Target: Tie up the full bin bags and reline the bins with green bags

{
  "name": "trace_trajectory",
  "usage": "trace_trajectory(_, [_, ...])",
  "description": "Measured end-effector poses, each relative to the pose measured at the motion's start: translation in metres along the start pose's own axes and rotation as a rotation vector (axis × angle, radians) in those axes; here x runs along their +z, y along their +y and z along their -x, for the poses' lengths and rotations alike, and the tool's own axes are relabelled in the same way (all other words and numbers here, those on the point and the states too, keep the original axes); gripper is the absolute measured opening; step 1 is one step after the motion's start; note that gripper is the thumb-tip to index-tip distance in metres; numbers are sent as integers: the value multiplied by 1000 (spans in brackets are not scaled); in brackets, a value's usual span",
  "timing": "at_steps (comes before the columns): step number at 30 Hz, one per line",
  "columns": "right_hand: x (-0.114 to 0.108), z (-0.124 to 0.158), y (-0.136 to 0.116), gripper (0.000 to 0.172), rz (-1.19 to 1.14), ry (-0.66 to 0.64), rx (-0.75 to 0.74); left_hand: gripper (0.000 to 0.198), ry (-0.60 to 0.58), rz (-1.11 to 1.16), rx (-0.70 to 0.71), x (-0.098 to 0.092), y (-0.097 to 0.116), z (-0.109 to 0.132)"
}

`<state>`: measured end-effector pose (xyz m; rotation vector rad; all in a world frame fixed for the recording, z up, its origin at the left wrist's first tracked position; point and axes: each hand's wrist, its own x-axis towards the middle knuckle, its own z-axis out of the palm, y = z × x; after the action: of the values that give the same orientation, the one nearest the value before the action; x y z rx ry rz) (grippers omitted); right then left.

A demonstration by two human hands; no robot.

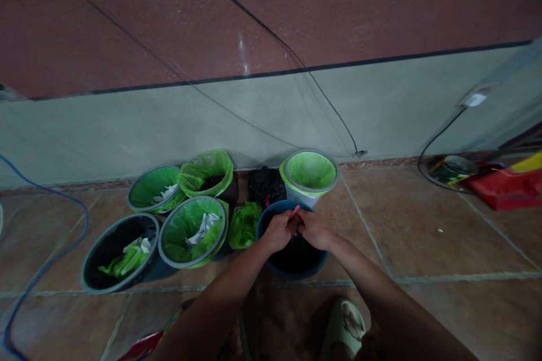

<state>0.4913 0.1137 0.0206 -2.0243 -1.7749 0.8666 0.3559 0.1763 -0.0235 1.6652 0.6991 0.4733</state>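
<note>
A round blue bin (pixel 325 259) stands on the floor in front of me, with a dark bag (pixel 296 254) inside it. My left hand (pixel 277 231) and my right hand (pixel 314 229) meet over the bin's mouth, fingers closed at the bag's gathered top. A pink tie (pixel 295 211) sticks up between them. Which hand grips the tie is hard to make out. Just behind the bin a black bag (pixel 266 180) with a pinkish tie leans near the wall. A grey-rimmed bin with a green liner (pixel 311 169) stands behind my right hand.
To the left are several bins, including a green-lined bin (pixel 192 232) and a dark bin (pixel 87 276), some holding white paper. A crumpled green bag (pixel 245 225) lies among them. A blue cable (pixel 82 231) crosses the floor at left; a red dustpan (pixel 506 186) is at right.
</note>
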Motion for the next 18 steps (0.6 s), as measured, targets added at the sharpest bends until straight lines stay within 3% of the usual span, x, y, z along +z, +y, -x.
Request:
trace_trajectory(4, [-4, 1, -1, 21, 122, 84, 115, 6, 122, 105, -224, 0, 1, -4])
trace_trajectory(7, [-11, 3, -2, 24, 119, 113, 166, 5, 155, 304, -402, -2, 9, -4])
trace_trajectory(10, [-17, 6, -5, 24, 61, 111, 158, 9, 164, 468, -493, -5, 16, -3])
trace_trajectory(13, [-20, 9, -4, 20, 42, 95, 152, 11, 207, 418, -455, -7, 14, -5])
trace_trajectory(18, [-16, 7, 2, 20, 89, 31, 108, 16, 207, 19, -141, -7, 7, -7])
